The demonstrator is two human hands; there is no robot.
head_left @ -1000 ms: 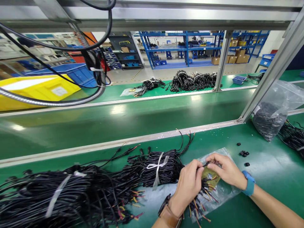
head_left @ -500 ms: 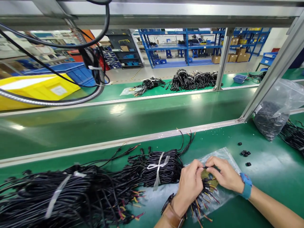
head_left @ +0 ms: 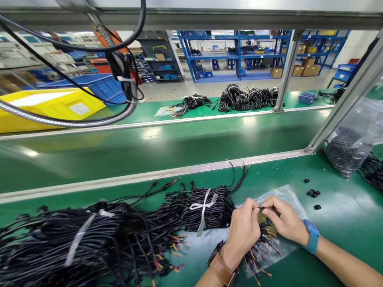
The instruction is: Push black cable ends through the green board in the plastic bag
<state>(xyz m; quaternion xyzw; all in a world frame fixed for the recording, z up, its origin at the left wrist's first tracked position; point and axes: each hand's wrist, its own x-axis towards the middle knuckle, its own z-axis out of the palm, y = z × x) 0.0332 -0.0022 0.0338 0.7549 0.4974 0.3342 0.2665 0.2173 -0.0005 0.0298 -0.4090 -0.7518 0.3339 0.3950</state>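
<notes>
Over a clear plastic bag (head_left: 287, 195), my left hand (head_left: 243, 225) and my right hand (head_left: 284, 219) meet, fingertips pinched. Between them is a small black connector (head_left: 261, 208), mostly covered by the fingers, so its exact shape is hard to make out. Below my hands, short black cables (head_left: 260, 249) with bare red and yellow wire ends fan out on the bag. Left of my left hand lies a coiled black cable bundle (head_left: 206, 211) tied with a white strip. Small black caps (head_left: 313, 193) rest on the green bench right of my right hand.
A large heap of black cables (head_left: 98, 235) covers the bench's left side. A clear bag of black parts (head_left: 350, 147) leans near a metal post (head_left: 344, 95) at right. Hanging cables (head_left: 119, 75) loop at upper left, before a yellow bin (head_left: 54, 107).
The view has shifted slightly, so the scene sits a little further right. Both hands stay pinched together over the bag at the same spot.
</notes>
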